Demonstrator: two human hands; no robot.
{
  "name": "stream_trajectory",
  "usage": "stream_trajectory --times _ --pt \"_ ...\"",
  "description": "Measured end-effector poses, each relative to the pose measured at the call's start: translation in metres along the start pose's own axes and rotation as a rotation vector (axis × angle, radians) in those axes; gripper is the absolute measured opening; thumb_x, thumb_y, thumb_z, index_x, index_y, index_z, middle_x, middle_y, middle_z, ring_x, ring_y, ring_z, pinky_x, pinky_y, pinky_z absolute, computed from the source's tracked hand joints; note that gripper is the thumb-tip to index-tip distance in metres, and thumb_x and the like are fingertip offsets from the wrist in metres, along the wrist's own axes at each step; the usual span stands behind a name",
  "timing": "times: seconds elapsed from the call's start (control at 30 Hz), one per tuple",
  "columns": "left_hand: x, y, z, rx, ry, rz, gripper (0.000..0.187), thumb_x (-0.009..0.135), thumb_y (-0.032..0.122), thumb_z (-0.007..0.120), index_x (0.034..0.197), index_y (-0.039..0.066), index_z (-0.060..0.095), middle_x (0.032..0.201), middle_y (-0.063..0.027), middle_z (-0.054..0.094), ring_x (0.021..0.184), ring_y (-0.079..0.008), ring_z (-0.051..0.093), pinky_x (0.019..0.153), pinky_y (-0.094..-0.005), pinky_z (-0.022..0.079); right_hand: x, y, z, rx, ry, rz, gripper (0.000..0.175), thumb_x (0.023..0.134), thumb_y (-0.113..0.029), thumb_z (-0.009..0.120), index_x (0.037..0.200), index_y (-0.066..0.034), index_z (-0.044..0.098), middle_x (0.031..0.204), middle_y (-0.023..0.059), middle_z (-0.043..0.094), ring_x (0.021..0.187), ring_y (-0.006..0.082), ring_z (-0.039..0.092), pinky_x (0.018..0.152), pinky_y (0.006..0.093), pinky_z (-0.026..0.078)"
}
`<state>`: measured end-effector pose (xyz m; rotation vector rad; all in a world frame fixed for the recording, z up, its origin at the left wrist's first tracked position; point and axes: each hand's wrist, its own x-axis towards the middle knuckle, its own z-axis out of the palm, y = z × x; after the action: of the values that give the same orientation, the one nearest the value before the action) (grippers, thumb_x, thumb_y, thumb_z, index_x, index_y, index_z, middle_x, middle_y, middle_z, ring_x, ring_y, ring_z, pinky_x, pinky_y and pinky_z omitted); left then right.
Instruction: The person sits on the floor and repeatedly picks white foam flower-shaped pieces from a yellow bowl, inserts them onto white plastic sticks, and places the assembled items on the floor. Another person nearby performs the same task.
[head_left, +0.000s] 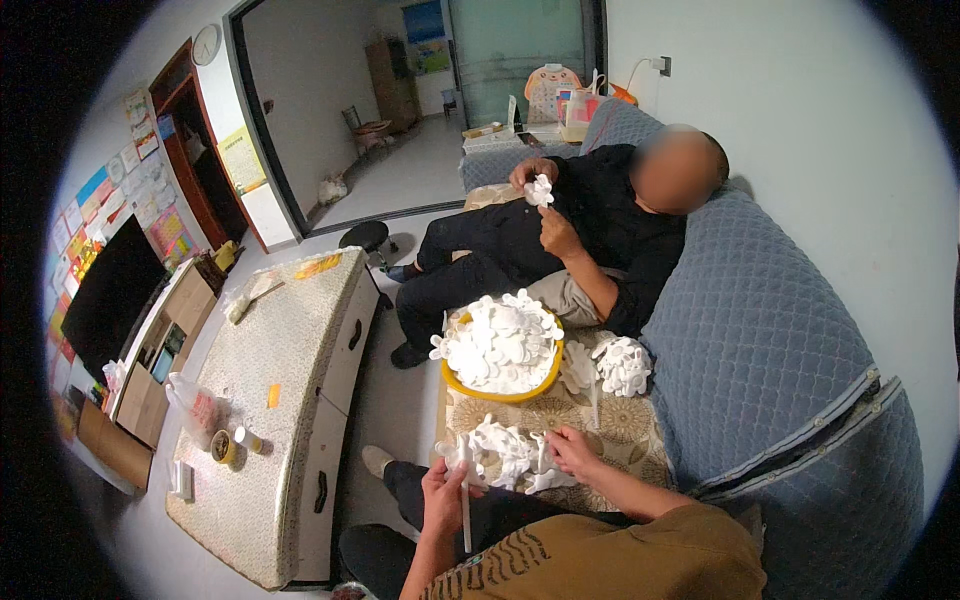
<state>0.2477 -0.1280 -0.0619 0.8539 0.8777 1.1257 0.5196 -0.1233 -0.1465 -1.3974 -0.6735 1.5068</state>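
My left hand (444, 495) grips a white bunny-shaped foam or felt piece (455, 454) together with a narrow white strip (466, 517) that hangs down past the fingers. My right hand (574, 454) is at the right edge of a loose pile of white pieces (506, 450) on the patterned sofa cover (622, 420). Its fingertips touch a white piece there; whether they pinch it is too small to tell. Beyond the pile stands a yellow basin (504, 395), heaped with white bunny-shaped pieces (502, 341).
Another person (600, 225) sits across the sofa, holding a white piece (538, 191) in both hands. A white bundle (624, 365) lies beside the basin. To the left is a low table (247, 375) bearing a plastic bag (196, 409) and a small cup (223, 446). Quilted backrest (772, 360) on the right.
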Motion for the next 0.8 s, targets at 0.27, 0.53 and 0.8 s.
stream_trajectory --times 0.27,0.53,0.8 --pt "-0.004 -0.004 -0.006 -0.002 -0.009 -0.001 0.021 0.102 0.010 0.058 0.118 -0.003 0.061 0.093 -0.0118 0.070 0.075 -0.0210 0.071 0.059 -0.0313 0.059 -0.006 0.004 0.005 -0.028 -0.032 -0.028 0.022 0.101 -0.026 0.061 0.100 -0.0051 0.056 0.076 0.0019 0.055 0.055 0.0076 0.044 0.042 0.0258 0.031" --pt "-0.002 0.002 -0.001 -0.005 0.059 -0.003 0.022 0.102 0.011 0.056 0.116 -0.005 0.060 0.098 -0.0143 0.069 0.082 -0.0283 0.073 0.066 -0.0354 0.064 0.043 0.029 -0.045 -0.761 0.373 -0.532 0.025 0.097 -0.025 0.065 0.103 -0.0010 0.057 0.076 0.0154 0.063 0.071 0.0328 0.062 0.065 0.0453 0.049" --pt "0.005 0.002 -0.003 -0.037 0.062 0.008 0.025 0.102 0.011 0.057 0.122 -0.003 0.058 0.106 -0.0133 0.071 0.087 -0.0262 0.074 0.070 -0.0342 0.064 0.046 0.026 -0.069 -0.868 0.521 -0.675 0.025 0.095 -0.022 0.066 0.103 -0.0019 0.054 0.086 0.0238 0.064 0.080 0.0459 0.063 0.069 0.0533 0.047"
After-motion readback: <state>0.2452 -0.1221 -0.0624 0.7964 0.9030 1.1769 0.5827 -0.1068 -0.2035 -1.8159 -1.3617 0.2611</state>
